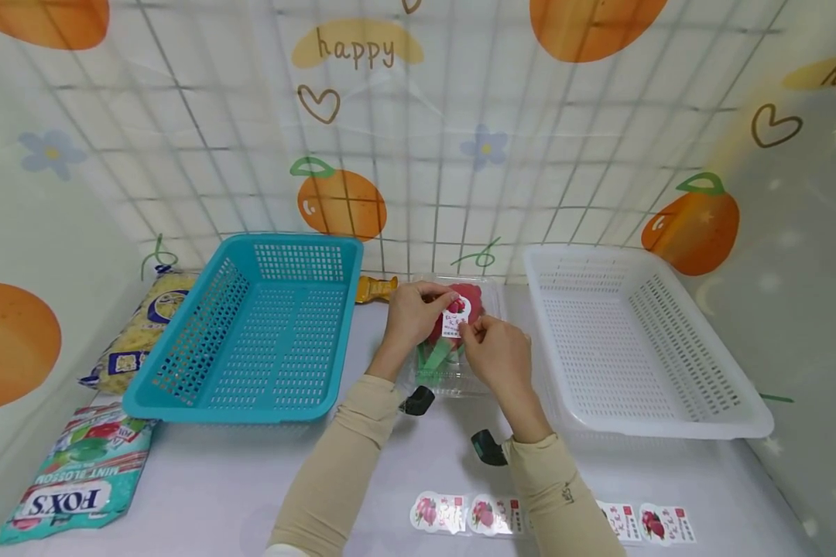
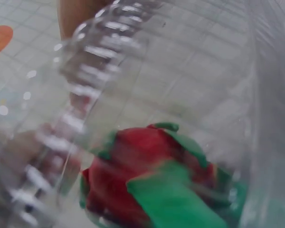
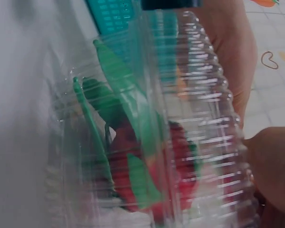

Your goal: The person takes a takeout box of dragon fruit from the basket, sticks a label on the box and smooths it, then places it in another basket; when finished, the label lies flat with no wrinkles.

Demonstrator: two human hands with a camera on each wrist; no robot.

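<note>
A clear plastic box (image 1: 470,379) stands on the table between two baskets, with a red dragon fruit model with green leaves (image 2: 128,175) inside. Over its lid, a white label sticker (image 1: 454,319) with a red fruit picture is held by both hands. My left hand (image 1: 416,313) pinches its upper left edge between thumb and fingers. At its lower right edge, the thumb and bent forefinger of my right hand (image 1: 499,352) pinch it. In the right wrist view the ribbed box wall (image 3: 218,95) partly covers the hands, and green leaves (image 3: 126,85) show through it.
A teal basket (image 1: 279,410) stands left, a white basket (image 1: 669,427) right. Beside the teal one lie a yellow food bag (image 1: 146,333) and a Fox's candy bag (image 1: 87,472). An orange packet (image 1: 376,289) lies behind. More label stickers (image 1: 496,514) line the front, partly under the right forearm.
</note>
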